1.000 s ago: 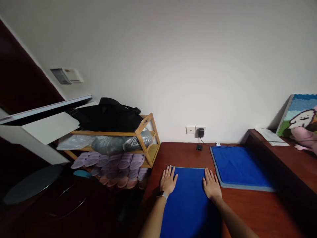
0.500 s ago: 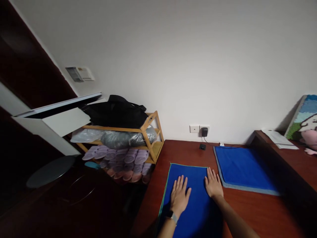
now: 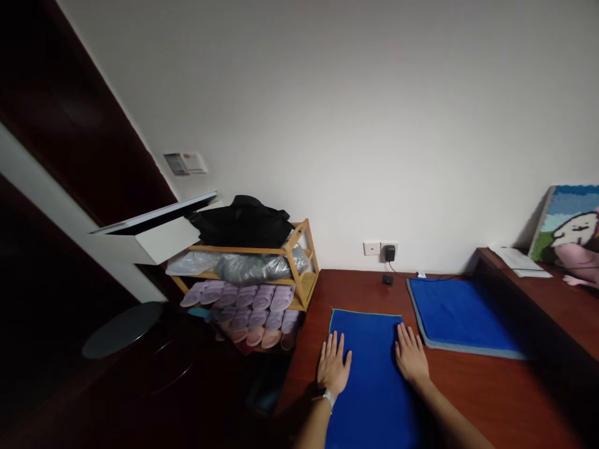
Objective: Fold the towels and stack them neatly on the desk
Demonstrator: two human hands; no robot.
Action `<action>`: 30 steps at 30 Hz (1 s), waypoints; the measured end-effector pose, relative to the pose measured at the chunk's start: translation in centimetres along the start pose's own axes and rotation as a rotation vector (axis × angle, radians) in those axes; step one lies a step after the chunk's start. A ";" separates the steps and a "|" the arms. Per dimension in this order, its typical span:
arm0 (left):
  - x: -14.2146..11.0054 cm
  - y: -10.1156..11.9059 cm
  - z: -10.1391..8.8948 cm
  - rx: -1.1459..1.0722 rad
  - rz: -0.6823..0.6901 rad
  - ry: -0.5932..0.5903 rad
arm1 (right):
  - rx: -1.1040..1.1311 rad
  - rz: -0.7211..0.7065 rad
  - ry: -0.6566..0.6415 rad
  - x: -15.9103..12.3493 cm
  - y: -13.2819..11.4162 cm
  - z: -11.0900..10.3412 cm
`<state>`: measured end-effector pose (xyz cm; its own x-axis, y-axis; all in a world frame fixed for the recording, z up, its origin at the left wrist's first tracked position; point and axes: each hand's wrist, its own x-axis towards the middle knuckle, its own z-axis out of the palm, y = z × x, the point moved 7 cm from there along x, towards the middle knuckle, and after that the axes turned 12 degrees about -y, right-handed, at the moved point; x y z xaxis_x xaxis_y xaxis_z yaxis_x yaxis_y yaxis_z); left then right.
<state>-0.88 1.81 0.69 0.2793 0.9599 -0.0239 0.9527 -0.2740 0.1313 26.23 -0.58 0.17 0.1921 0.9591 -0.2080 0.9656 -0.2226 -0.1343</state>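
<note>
A blue cloth [image 3: 372, 380] with a green stitched edge lies flat on the reddish-brown wooden table [image 3: 472, 393]. My left hand [image 3: 334, 368] rests palm down over its left edge, fingers stretched out, with a watch on the wrist. Along the cloth's right edge lies my right hand [image 3: 412, 357], also flat with fingers extended. Neither hand grips anything. To the right, a second blue cloth [image 3: 463, 312] sits on top of grey-edged cloth. The near end of the first cloth runs out of view.
A black adapter [image 3: 389, 253] is plugged into the wall, and a small black object [image 3: 387, 280] sits below it. On the left stands a wooden rack [image 3: 306, 290] with slippers [image 3: 262, 298] and a black bag [image 3: 243, 224]. A raised ledge [image 3: 510, 287] borders the right.
My left hand has slid left to the cloth's left edge. My right hand stays at the right edge. The camera view has shifted slightly.
</note>
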 end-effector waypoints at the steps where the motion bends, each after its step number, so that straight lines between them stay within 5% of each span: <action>1: 0.1 -0.1 0.1 -0.001 0.002 0.005 | 0.009 -0.009 -0.008 -1.0 0.0 0.6; 5: 0.3 -0.4 -0.1 -0.002 0.005 -0.005 | 0.023 0.009 -0.063 -4.2 0.2 2.6; 10: 0.4 0.1 -1.1 0.020 0.004 -0.022 | 0.072 0.015 -0.060 -5.0 -0.1 1.8; 12: 0.4 2.3 -1.3 0.022 0.029 0.015 | 0.100 0.010 -0.051 -4.9 -0.2 1.4; 17: -1.1 12.1 0.6 -0.075 0.251 -0.011 | 0.059 0.009 -0.056 -5.0 -0.2 1.4; 19: -2.0 13.8 1.4 -0.111 0.272 -0.037 | 0.022 -0.001 -0.055 -5.0 -0.3 1.7; 21: -2.8 12.9 1.6 -0.126 0.231 -0.040 | 0.002 -0.002 -0.051 -4.9 -0.3 2.1; 27: -4.0 4.3 0.1 -0.049 0.039 -0.055 | -0.018 0.012 -0.040 -4.3 -0.2 2.7; 30: -3.5 3.2 -0.3 -0.038 0.046 -0.047 | -0.028 0.011 -0.040 -4.1 -0.3 2.7</action>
<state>1.10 -2.44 1.49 0.3293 0.9421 -0.0632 0.9336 -0.3149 0.1707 24.72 -4.90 -1.55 0.1959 0.9488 -0.2478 0.9682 -0.2272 -0.1045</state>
